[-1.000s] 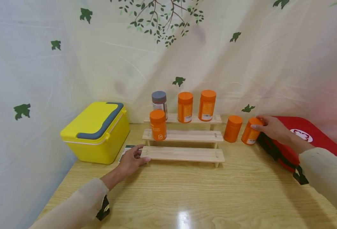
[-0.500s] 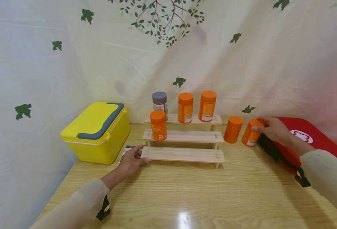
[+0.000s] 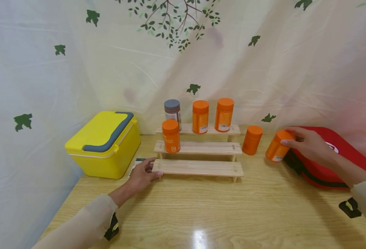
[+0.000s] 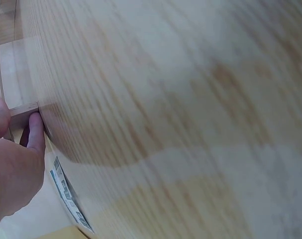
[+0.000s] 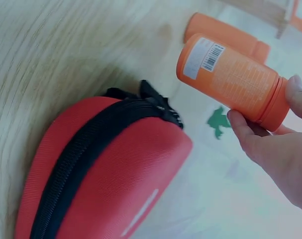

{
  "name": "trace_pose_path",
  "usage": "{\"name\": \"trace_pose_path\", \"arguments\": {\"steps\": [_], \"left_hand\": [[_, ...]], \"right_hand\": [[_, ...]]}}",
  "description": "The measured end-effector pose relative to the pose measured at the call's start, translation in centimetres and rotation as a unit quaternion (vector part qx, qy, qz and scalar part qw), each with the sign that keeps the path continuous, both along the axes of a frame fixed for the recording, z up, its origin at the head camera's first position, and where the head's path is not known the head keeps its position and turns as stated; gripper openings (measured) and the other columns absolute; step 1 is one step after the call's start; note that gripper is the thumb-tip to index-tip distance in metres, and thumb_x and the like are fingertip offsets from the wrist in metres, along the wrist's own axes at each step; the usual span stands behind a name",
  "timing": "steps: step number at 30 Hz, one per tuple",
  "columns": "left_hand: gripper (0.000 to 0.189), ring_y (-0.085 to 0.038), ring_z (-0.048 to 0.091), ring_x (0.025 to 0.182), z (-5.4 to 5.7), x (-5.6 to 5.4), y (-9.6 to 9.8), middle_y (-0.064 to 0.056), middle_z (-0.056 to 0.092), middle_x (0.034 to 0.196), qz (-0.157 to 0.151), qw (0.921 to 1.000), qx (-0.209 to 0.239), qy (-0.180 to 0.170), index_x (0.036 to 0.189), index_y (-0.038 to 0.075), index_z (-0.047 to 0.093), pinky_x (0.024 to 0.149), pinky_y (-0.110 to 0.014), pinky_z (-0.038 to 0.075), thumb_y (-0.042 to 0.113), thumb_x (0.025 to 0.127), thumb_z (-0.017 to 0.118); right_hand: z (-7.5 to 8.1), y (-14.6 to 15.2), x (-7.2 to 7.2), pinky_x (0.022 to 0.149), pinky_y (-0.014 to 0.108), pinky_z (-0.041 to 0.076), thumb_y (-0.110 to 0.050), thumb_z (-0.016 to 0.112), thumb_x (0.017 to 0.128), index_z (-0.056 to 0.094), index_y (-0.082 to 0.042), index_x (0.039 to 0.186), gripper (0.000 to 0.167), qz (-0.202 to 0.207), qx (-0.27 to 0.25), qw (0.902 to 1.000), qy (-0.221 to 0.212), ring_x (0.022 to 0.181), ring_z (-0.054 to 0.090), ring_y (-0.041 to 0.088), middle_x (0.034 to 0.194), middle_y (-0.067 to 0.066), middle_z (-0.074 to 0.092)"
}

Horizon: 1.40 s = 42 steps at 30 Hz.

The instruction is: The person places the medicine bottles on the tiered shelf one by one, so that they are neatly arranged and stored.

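Note:
My left hand (image 3: 142, 176) holds the left end of the front step of a three-tier wooden rack (image 3: 198, 167); in the left wrist view thumb and fingers (image 4: 37, 130) lie about that end. The right hand (image 3: 310, 143) grips an orange bottle (image 3: 277, 148) around its cap, and the bottle leans slightly. A barcode label (image 5: 204, 57) shows on its side in the right wrist view. Just left of it another orange bottle (image 3: 253, 140) stands on the table. Two orange bottles and a grey-capped one (image 3: 172, 112) occupy the top step, and one orange bottle (image 3: 171, 137) the middle step.
A red zippered bag (image 3: 332, 157) lies on the right, close to my right hand. At the left stands a yellow box (image 3: 105, 148) with a blue-grey handle. A small printed card (image 3: 136, 164) lies between box and rack. Behind everything hangs a patterned curtain (image 3: 139, 62).
My right hand has drawn the orange bottle a little to the right and nearer, and it now tilts more. The left hand stays on the rack.

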<state>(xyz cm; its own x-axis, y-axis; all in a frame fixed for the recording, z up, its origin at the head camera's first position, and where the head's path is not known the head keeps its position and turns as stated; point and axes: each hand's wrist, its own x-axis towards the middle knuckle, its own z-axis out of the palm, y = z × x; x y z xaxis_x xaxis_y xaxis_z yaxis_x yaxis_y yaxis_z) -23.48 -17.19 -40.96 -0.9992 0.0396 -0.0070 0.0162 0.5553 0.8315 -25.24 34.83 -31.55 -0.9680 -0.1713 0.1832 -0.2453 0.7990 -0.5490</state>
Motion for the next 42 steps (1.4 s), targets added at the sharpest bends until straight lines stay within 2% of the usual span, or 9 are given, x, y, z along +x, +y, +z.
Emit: {"name": "trace_pose_path", "arguments": {"steps": [2, 8, 10, 17, 21, 24, 31, 36, 42], "left_hand": [[0.063, -0.023, 0.061, 0.101, 0.0, 0.0, 0.0, -0.015, 0.064, 0.117, 0.0, 1.0, -0.001, 0.001, 0.142, 0.003, 0.044, 0.087, -0.039, 0.051, 0.017, 0.086, 0.072], [0.063, -0.023, 0.061, 0.1, -0.1, 0.0, 0.0, -0.015, 0.064, 0.116, 0.001, 1.0, -0.002, 0.002, 0.141, 0.002, 0.044, 0.087, -0.038, 0.051, 0.017, 0.087, 0.072], [0.063, -0.023, 0.061, 0.1, -0.1, 0.0, 0.0, -0.015, 0.064, 0.117, 0.002, 1.0, -0.001, 0.0, 0.142, 0.003, 0.044, 0.087, -0.038, 0.051, 0.016, 0.086, 0.072], [0.063, -0.024, 0.06, 0.101, 0.1, 0.1, 0.0, -0.015, 0.063, 0.119, 0.004, 0.9999, -0.01, -0.002, 0.142, 0.005, 0.044, 0.088, -0.039, 0.05, 0.017, 0.087, 0.072], [0.062, -0.024, 0.06, 0.102, 0.1, 0.1, 0.1, -0.015, 0.063, 0.119, 0.004, 1.0, -0.009, 0.0, 0.141, 0.005, 0.044, 0.089, -0.039, 0.05, 0.017, 0.087, 0.072], [0.063, -0.024, 0.06, 0.102, 0.1, 0.1, 0.1, -0.015, 0.063, 0.119, 0.003, 1.0, -0.005, 0.0, 0.141, 0.005, 0.045, 0.09, -0.04, 0.05, 0.017, 0.086, 0.072], [0.063, -0.023, 0.06, 0.101, 0.0, 0.1, -0.1, -0.014, 0.064, 0.118, 0.007, 1.0, -0.005, -0.004, 0.142, 0.005, 0.044, 0.088, -0.039, 0.05, 0.018, 0.086, 0.072], [0.063, -0.022, 0.06, 0.099, 0.0, 0.1, -0.1, -0.013, 0.064, 0.117, 0.005, 1.0, -0.005, -0.005, 0.142, 0.005, 0.044, 0.087, -0.037, 0.051, 0.018, 0.087, 0.071], [0.062, -0.023, 0.06, 0.1, 0.0, 0.1, -0.1, -0.014, 0.063, 0.117, 0.004, 1.0, -0.004, -0.006, 0.142, 0.006, 0.045, 0.087, -0.037, 0.051, 0.017, 0.087, 0.071]], "right_hand": [[0.5, -0.1, 0.7, 0.07, 0.006, 0.04, -0.035, 0.064, 0.093, 0.048, 0.001, 0.137, 0.059, -0.001, -0.004, 1.0, 0.001, 0.108, 0.055, 0.041, 0.124, 0.026, 0.056], [2.5, -1.2, 2.6, 0.073, 0.009, 0.045, -0.038, 0.067, 0.09, 0.05, -0.01, 0.137, 0.057, 0.003, -0.016, 0.9997, -0.016, 0.094, 0.057, -0.006, 0.124, 0.016, 0.06], [3.2, -1.9, 3.2, 0.074, 0.009, 0.046, -0.037, 0.067, 0.09, 0.051, -0.012, 0.138, 0.056, 0.017, -0.024, 0.9994, -0.017, 0.093, 0.054, -0.013, 0.124, 0.014, 0.06], [5.2, -5.1, 4.2, 0.079, 0.013, 0.047, -0.031, 0.067, 0.091, 0.051, -0.017, 0.137, 0.05, 0.068, -0.043, 0.9965, -0.02, 0.103, 0.06, 0.006, 0.122, 0.006, 0.062], [5.9, -6.8, 4.0, 0.08, 0.013, 0.047, -0.031, 0.065, 0.093, 0.044, -0.011, 0.142, 0.057, 0.092, -0.046, 0.9942, -0.029, 0.111, 0.058, 0.027, 0.127, 0.013, 0.058], [6.2, -8.1, 3.7, 0.081, 0.016, 0.047, -0.031, 0.065, 0.093, 0.042, -0.008, 0.144, 0.06, 0.105, -0.047, 0.9928, -0.032, 0.113, 0.056, 0.033, 0.129, 0.015, 0.057], [6.5, -12.0, 2.2, 0.085, 0.029, 0.052, -0.03, 0.065, 0.092, 0.044, -0.008, 0.142, 0.058, 0.146, -0.086, 0.9845, -0.044, 0.11, 0.059, 0.027, 0.127, 0.012, 0.059], [6.6, -14.8, 0.9, 0.094, 0.045, 0.048, -0.029, 0.066, 0.092, 0.042, -0.004, 0.143, 0.061, 0.165, -0.083, 0.9821, -0.039, 0.118, 0.055, 0.033, 0.133, 0.017, 0.054], [6.1, -17.6, -0.6, 0.092, 0.045, 0.048, -0.023, 0.068, 0.091, 0.046, -0.002, 0.14, 0.057, 0.167, -0.073, 0.983, -0.025, 0.111, 0.057, 0.03, 0.13, 0.016, 0.057]]}}
